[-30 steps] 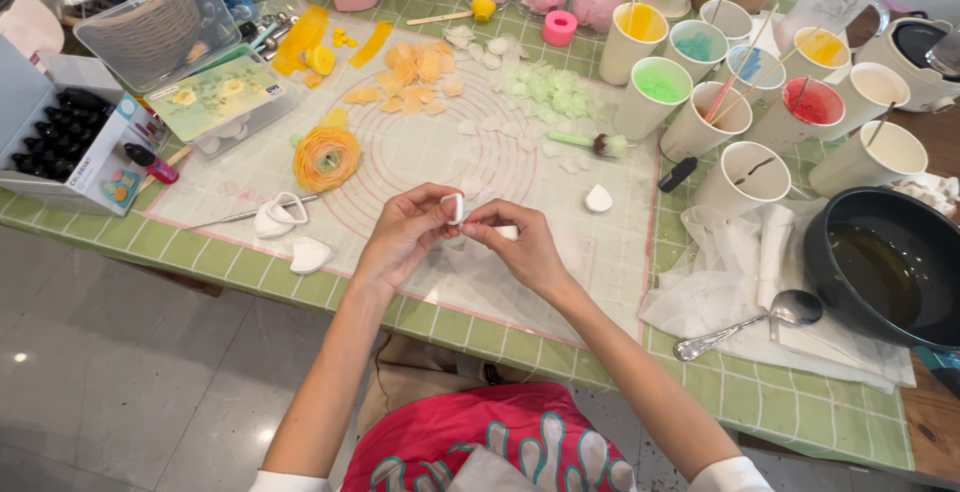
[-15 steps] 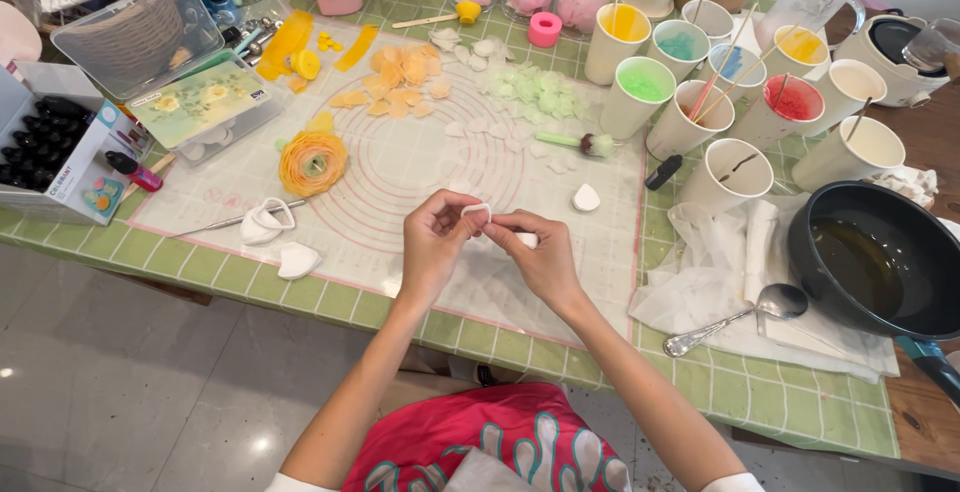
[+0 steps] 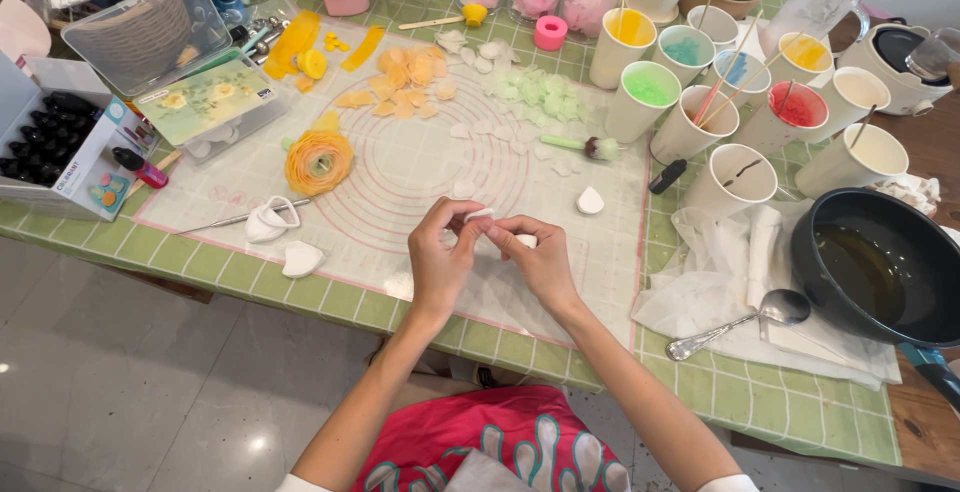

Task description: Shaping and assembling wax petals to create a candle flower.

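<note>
Hands pinching white petals over the worktop [image 3: 300, 297].
My left hand [image 3: 443, 257] and right hand [image 3: 535, 260] each grip a white petal [image 3: 480, 215]; a white box of black bottles [image 3: 62, 142] sits far left.

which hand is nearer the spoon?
Right. The right hand is nearer the spoon, which lies further to its right; the left hand sits beyond it.

The silicone-looking mat [image 3: 420, 167] is smooth and translucent. Right of the mat, a glossy metal spoon [image 3: 745, 320] lies on crumpled white paper towel [image 3: 700, 297]; beyond it sits a matt black pan [image 3: 880, 262]. Paper cups [image 3: 745, 177] look matt. The small white piece [image 3: 480, 216] seems waxy.
</note>
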